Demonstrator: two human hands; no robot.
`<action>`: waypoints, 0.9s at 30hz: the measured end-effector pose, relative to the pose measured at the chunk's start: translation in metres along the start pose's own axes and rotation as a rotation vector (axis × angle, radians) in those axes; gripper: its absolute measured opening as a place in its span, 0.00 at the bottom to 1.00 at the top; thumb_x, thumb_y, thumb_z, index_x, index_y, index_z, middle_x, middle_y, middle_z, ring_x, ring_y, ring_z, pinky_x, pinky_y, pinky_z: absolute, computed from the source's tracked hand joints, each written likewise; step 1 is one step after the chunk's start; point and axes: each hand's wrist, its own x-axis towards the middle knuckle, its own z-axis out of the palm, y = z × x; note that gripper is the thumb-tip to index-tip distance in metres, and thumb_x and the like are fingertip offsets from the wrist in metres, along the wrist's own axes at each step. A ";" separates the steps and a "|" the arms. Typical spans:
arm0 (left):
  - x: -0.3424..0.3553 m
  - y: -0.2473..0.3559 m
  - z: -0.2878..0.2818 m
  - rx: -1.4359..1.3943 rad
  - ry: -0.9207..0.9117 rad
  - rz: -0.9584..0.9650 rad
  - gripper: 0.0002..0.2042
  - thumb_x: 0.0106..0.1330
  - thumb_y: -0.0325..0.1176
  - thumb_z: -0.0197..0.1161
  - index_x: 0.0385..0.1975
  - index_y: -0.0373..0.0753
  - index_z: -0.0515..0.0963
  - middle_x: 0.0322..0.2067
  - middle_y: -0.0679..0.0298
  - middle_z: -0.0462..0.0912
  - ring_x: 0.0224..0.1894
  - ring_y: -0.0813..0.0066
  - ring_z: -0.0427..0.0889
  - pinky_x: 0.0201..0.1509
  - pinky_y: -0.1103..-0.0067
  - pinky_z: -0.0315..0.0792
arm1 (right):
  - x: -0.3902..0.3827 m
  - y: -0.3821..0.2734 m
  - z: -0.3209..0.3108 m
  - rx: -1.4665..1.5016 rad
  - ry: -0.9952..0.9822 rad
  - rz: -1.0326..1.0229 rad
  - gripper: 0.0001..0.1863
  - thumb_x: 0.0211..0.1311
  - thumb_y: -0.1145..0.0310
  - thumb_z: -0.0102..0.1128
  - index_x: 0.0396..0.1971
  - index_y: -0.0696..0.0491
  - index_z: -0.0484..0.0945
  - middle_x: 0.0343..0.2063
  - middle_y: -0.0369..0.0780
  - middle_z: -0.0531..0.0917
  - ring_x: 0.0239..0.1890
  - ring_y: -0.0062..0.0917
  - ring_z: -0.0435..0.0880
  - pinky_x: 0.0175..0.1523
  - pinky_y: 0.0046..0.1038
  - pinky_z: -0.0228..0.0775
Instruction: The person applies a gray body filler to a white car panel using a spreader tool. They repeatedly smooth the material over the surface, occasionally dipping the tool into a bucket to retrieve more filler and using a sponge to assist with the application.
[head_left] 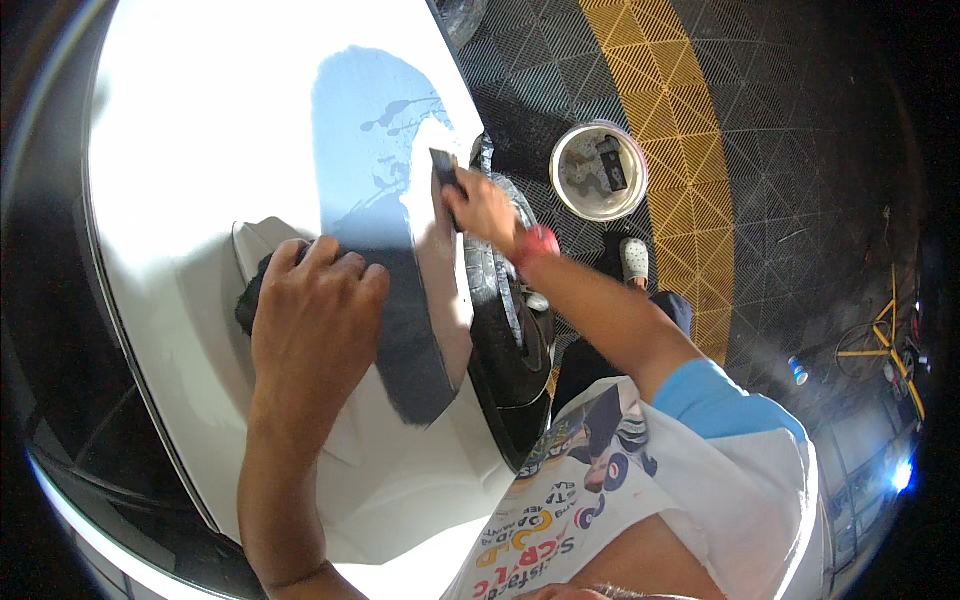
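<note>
A white car body panel [200, 120] stretches in front of me, with a grey-blue patch [360, 130] on it that looks wet and streaked in places. Fingers curled, my left hand [315, 310] grips a dark sponge or cloth [252, 300] against the panel, left of the patch; the palm hides most of it. My right hand [485, 212], slightly blurred, is closed on a dark sanding block [443, 168]. That block lies at the patch's right side, near the panel's edge above the wheel arch.
A white bucket [640, 165] of cloudy water, with a dark block [611, 165] in it, stands right of the car. Below the panel edge is a plastic-covered wheel [490, 290]. A blue can [797, 371] and a yellow stand [885, 340] are farther right on the tiled floor [660, 60].
</note>
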 end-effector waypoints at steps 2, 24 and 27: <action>0.016 -0.003 -0.006 0.017 0.084 0.054 0.06 0.59 0.32 0.77 0.26 0.43 0.84 0.29 0.66 0.87 0.41 0.69 0.84 0.54 0.67 0.75 | 0.075 0.032 -0.016 -0.006 0.001 0.111 0.29 0.73 0.49 0.59 0.66 0.52 0.80 0.43 0.56 0.90 0.51 0.53 0.89 0.55 0.49 0.81; -0.003 -0.002 0.015 -0.030 0.125 0.063 0.06 0.54 0.29 0.77 0.23 0.43 0.84 0.24 0.65 0.85 0.36 0.67 0.84 0.55 0.65 0.77 | -0.108 -0.071 -0.021 0.098 0.121 -0.264 0.36 0.67 0.59 0.72 0.72 0.55 0.75 0.59 0.55 0.81 0.62 0.52 0.83 0.59 0.46 0.81; -0.004 -0.002 0.006 -0.021 0.115 0.061 0.07 0.53 0.29 0.78 0.24 0.43 0.84 0.24 0.65 0.85 0.37 0.66 0.85 0.56 0.63 0.77 | -0.046 -0.049 -0.011 0.152 0.123 -0.191 0.32 0.70 0.55 0.68 0.69 0.56 0.77 0.56 0.56 0.82 0.56 0.53 0.86 0.58 0.46 0.82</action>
